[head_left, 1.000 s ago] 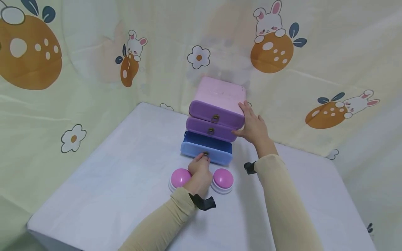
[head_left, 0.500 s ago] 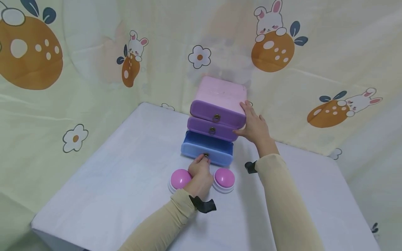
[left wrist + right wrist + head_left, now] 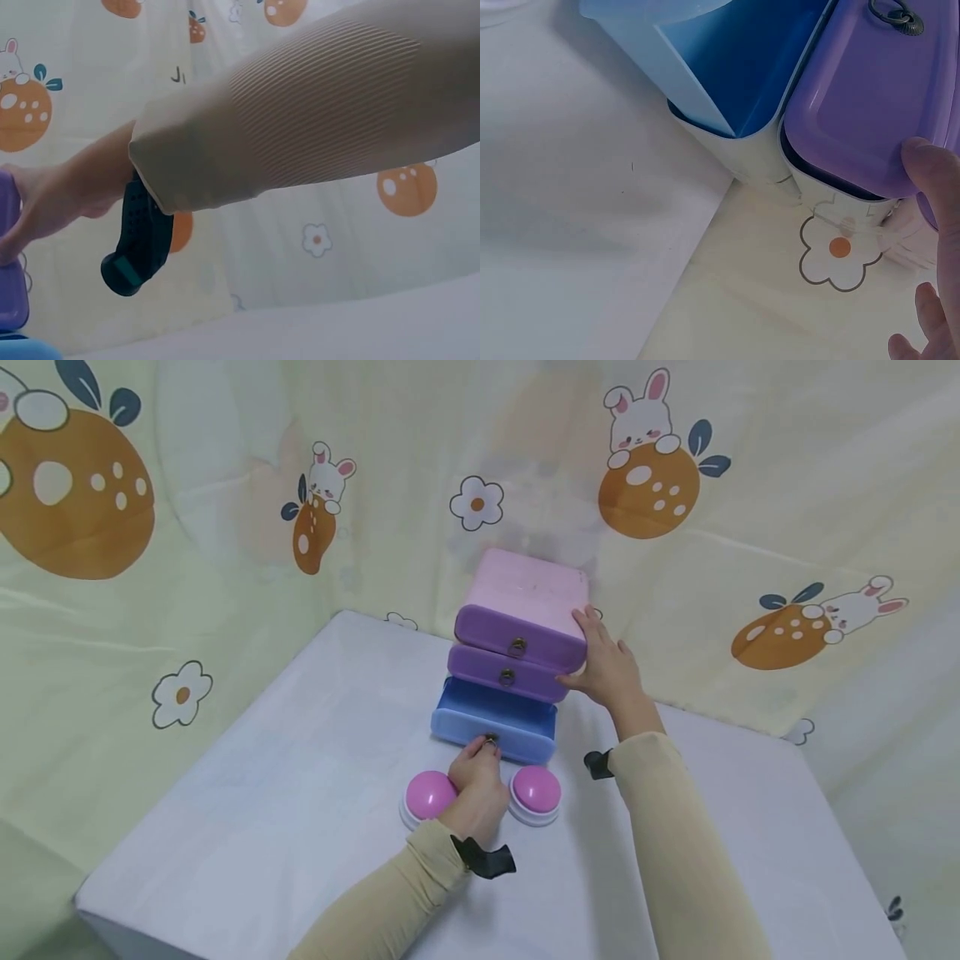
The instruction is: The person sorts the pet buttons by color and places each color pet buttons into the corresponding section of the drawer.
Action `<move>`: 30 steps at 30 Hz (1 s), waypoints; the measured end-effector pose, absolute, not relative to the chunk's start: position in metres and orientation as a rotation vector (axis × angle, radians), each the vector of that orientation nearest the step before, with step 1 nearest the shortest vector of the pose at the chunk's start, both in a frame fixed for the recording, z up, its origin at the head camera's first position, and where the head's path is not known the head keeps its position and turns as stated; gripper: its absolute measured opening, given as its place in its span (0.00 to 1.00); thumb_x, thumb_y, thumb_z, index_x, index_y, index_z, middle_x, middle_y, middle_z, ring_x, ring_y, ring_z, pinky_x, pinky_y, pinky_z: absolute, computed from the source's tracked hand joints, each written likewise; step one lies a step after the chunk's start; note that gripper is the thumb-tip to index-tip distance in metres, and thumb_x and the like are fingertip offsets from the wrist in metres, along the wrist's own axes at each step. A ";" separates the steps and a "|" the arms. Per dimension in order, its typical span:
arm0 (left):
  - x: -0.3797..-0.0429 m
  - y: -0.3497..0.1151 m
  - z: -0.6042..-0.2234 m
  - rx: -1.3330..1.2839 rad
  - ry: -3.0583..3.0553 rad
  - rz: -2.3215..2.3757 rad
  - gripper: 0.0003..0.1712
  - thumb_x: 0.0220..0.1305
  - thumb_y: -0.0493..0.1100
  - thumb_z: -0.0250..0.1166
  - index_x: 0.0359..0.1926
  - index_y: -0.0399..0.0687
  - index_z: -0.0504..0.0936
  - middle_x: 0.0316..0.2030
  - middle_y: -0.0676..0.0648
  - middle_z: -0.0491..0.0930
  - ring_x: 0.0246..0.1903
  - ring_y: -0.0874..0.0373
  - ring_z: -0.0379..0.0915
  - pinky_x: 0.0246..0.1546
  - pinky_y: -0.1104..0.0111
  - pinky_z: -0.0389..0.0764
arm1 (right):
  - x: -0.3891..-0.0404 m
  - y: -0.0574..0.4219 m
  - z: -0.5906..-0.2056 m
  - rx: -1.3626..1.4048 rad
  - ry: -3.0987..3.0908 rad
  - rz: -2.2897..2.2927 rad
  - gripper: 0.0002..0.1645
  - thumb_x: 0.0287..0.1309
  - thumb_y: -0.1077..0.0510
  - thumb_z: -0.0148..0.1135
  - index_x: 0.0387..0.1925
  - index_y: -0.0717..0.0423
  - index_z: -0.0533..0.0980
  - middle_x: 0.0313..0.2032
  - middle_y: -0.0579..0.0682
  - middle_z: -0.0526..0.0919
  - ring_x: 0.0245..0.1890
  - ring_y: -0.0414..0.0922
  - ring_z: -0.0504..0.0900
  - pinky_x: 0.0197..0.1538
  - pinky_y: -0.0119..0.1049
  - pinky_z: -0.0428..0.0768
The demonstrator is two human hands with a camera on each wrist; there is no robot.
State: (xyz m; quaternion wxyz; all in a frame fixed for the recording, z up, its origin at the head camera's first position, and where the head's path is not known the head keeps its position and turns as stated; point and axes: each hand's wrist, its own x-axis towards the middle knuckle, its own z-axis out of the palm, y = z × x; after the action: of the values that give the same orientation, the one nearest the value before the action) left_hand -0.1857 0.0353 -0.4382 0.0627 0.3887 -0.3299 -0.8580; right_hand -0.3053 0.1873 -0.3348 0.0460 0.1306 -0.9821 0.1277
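Observation:
A small three-tier drawer box (image 3: 528, 583) with a pink top stands at the back of the table. Its two upper drawers have purple fronts, the middle purple drawer (image 3: 487, 665) below the top one. The lowest, blue drawer (image 3: 457, 725) is pulled out, and its visible inside holds nothing. My left hand (image 3: 477, 785) pinches the ring pull (image 3: 491, 739) on the blue drawer's front. My right hand (image 3: 609, 667) braces the box's right side with fingers spread, its thumb pressing the middle purple drawer's front. In the left wrist view, that right hand (image 3: 52, 199) appears against the purple drawer edge.
Two pink dome buttons (image 3: 537, 789) on white bases stand in front of the blue drawer. The left button (image 3: 429, 795) is partly hidden by my left hand. A curtain (image 3: 405, 435) printed with rabbits and flowers hangs behind the white table (image 3: 300, 760).
The blue drawer has slid out very slightly toward me, with my left hand still pinching its ring pull. My right hand stays against the box. The head view has shifted a little.

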 end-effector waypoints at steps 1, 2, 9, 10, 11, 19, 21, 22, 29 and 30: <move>-0.185 0.035 -0.438 1.178 -0.997 -2.592 0.19 0.61 0.27 0.57 0.54 0.35 0.79 0.58 0.37 0.75 0.55 0.48 0.75 0.57 0.62 0.76 | -0.305 0.187 -0.335 0.396 -2.998 0.390 0.69 0.44 0.46 0.75 0.75 0.39 0.36 0.76 0.46 0.34 0.74 0.57 0.48 0.70 0.65 0.45; -0.184 0.035 -0.438 1.180 -1.000 -2.590 0.19 0.61 0.27 0.57 0.54 0.35 0.79 0.58 0.37 0.75 0.55 0.48 0.75 0.57 0.62 0.76 | -0.305 0.187 -0.335 0.394 -2.998 0.389 0.69 0.44 0.45 0.75 0.75 0.38 0.36 0.76 0.45 0.34 0.73 0.57 0.49 0.70 0.65 0.46; -0.180 0.035 -0.436 1.176 -1.012 -2.601 0.19 0.63 0.28 0.56 0.54 0.36 0.78 0.58 0.36 0.74 0.56 0.47 0.74 0.59 0.61 0.74 | -0.305 0.187 -0.333 0.383 -3.003 0.401 0.69 0.44 0.46 0.75 0.75 0.38 0.36 0.76 0.45 0.33 0.73 0.57 0.49 0.70 0.65 0.45; -0.179 0.035 -0.436 1.174 -1.019 -2.601 0.19 0.63 0.28 0.56 0.54 0.36 0.78 0.58 0.36 0.74 0.56 0.47 0.74 0.59 0.60 0.74 | -0.304 0.187 -0.333 0.383 -3.003 0.401 0.69 0.44 0.46 0.75 0.75 0.38 0.36 0.76 0.45 0.33 0.73 0.57 0.49 0.70 0.65 0.45; -0.179 0.035 -0.436 1.175 -1.028 -2.600 0.19 0.63 0.28 0.56 0.55 0.36 0.78 0.59 0.36 0.74 0.56 0.47 0.74 0.59 0.60 0.74 | -0.304 0.187 -0.333 0.381 -3.003 0.400 0.69 0.44 0.46 0.75 0.75 0.38 0.36 0.76 0.45 0.33 0.73 0.57 0.49 0.70 0.65 0.45; -0.178 0.035 -0.438 1.168 -1.040 -2.592 0.20 0.61 0.28 0.56 0.56 0.35 0.77 0.58 0.35 0.74 0.57 0.46 0.74 0.59 0.60 0.74 | -0.304 0.186 -0.332 0.396 -3.008 0.404 0.68 0.44 0.46 0.75 0.75 0.38 0.36 0.76 0.46 0.34 0.73 0.57 0.49 0.70 0.65 0.45; -0.177 0.035 -0.438 1.143 -1.064 -2.608 0.23 0.61 0.29 0.57 0.59 0.34 0.74 0.59 0.34 0.72 0.57 0.44 0.73 0.60 0.59 0.73 | -0.304 0.187 -0.333 0.394 -3.004 0.414 0.68 0.44 0.47 0.75 0.75 0.38 0.36 0.76 0.45 0.34 0.73 0.58 0.49 0.70 0.65 0.45; -0.176 0.034 -0.437 1.135 -1.088 -2.618 0.26 0.60 0.30 0.57 0.61 0.34 0.71 0.60 0.33 0.72 0.58 0.44 0.72 0.60 0.59 0.73 | -0.304 0.187 -0.333 0.392 -3.002 0.417 0.68 0.45 0.47 0.75 0.75 0.38 0.36 0.76 0.45 0.34 0.73 0.58 0.49 0.70 0.66 0.45; -0.158 0.024 -0.421 1.069 -1.350 -2.686 0.41 0.63 0.37 0.58 0.73 0.41 0.49 0.63 0.28 0.65 0.62 0.39 0.66 0.63 0.56 0.69 | -0.303 0.186 -0.332 0.397 -3.005 0.410 0.68 0.45 0.47 0.74 0.75 0.39 0.36 0.76 0.46 0.34 0.73 0.58 0.49 0.69 0.66 0.46; -0.154 0.021 -0.418 1.044 -1.366 -2.714 0.40 0.64 0.38 0.57 0.73 0.41 0.49 0.64 0.28 0.63 0.63 0.39 0.65 0.65 0.55 0.67 | -0.303 0.185 -0.331 0.400 -3.008 0.404 0.68 0.45 0.47 0.74 0.75 0.39 0.36 0.76 0.47 0.34 0.73 0.58 0.49 0.69 0.66 0.46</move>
State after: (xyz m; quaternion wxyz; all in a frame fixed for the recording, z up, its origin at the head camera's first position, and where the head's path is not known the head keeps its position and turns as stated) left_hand -0.1545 0.0206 -0.4185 -0.0357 0.3247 -0.4250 -0.8442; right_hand -0.3031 0.1854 -0.3311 0.0401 0.1306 -0.9818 0.1318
